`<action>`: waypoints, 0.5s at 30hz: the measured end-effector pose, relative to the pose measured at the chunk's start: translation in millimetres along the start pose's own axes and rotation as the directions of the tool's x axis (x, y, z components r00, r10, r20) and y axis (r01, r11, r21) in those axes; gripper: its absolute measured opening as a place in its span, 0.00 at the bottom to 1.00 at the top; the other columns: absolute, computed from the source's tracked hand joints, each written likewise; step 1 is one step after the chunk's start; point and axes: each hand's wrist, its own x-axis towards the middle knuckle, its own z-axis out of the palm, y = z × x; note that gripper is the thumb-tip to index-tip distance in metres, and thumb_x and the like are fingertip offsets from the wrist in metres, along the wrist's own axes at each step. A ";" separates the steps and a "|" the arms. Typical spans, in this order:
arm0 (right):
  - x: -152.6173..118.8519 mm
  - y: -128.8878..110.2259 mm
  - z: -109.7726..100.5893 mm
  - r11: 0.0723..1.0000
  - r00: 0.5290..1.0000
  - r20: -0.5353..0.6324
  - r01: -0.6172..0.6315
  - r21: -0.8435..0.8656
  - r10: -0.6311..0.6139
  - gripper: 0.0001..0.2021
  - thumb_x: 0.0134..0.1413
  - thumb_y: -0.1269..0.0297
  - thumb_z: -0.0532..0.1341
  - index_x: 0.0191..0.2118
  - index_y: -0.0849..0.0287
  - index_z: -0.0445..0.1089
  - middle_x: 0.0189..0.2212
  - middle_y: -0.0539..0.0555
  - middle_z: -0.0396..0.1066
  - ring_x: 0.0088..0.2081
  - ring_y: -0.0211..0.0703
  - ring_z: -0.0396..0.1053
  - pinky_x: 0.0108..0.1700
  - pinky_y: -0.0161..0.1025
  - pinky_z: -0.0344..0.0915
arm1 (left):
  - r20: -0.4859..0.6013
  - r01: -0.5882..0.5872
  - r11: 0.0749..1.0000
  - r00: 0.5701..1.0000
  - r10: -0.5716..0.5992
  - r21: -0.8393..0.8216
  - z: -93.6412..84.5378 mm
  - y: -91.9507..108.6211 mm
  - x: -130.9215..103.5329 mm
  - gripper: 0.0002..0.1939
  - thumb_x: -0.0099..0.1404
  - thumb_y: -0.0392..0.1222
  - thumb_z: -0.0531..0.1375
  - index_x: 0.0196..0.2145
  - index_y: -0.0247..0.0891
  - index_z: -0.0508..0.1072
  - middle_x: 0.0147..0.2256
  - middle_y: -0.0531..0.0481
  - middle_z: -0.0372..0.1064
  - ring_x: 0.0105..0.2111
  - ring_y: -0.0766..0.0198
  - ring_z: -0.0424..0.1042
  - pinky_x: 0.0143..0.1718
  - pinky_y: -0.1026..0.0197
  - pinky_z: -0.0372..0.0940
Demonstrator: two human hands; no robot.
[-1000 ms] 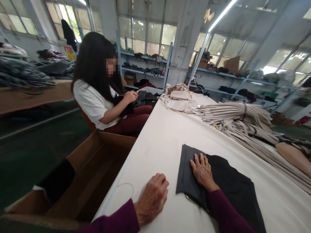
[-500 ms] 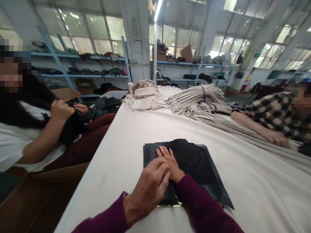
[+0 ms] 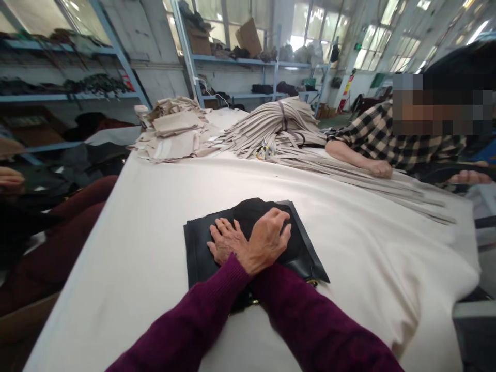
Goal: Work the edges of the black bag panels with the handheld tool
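Note:
A stack of flat black pieces point(image 3: 199, 248), with a softer black piece point(image 3: 248, 209) on top, lies on the pale cloth of the table. My right hand point(image 3: 228, 240) rests palm down on the black pieces, its fingers spread. Crossed over my right wrist, my left hand point(image 3: 269, 237) is above the right part of the stack, its fingers curled; whether they hold anything is hidden. A gold-toothed zipper point(image 3: 251, 304) shows at the near edge, partly covered by my sleeves.
Beige pieces point(image 3: 176, 126) and a tied bundle of beige strips point(image 3: 271, 119) lie at the table's far side, near yellow-handled snips point(image 3: 265, 150). A person in a checked shirt point(image 3: 360, 126) touches the strips; another person's hand point(image 3: 11, 181) shows at left.
The view has turned right, so the table contents appear further left. My left hand has passed over my right wrist to the right side of the black pieces. My right hand remains flat on them.

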 end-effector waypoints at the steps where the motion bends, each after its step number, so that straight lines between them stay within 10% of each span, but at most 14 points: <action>1: -0.5 0.7 1.3 1.000 0.999 -0.029 0.014 0.003 -0.014 0.24 0.59 0.56 0.49 0.58 0.62 0.55 0.61 0.58 0.51 0.62 0.47 0.44 0.62 0.51 0.40 | 0.026 -0.012 0.999 1.000 0.011 0.037 9.6 -5.3 -1.2 0.10 0.61 0.36 0.54 0.40 0.39 0.69 0.41 0.45 0.67 0.42 0.57 0.67 0.45 0.55 0.64; 15: 11.4 10.8 18.7 0.984 0.994 -0.078 0.060 -0.171 -0.074 0.24 0.57 0.63 0.45 0.57 0.62 0.61 0.59 0.58 0.56 0.60 0.52 0.52 0.58 0.55 0.50 | 0.350 -0.211 0.942 0.930 0.112 0.261 57.8 -42.1 12.7 0.11 0.60 0.48 0.54 0.32 0.40 0.71 0.37 0.45 0.71 0.40 0.55 0.69 0.43 0.49 0.63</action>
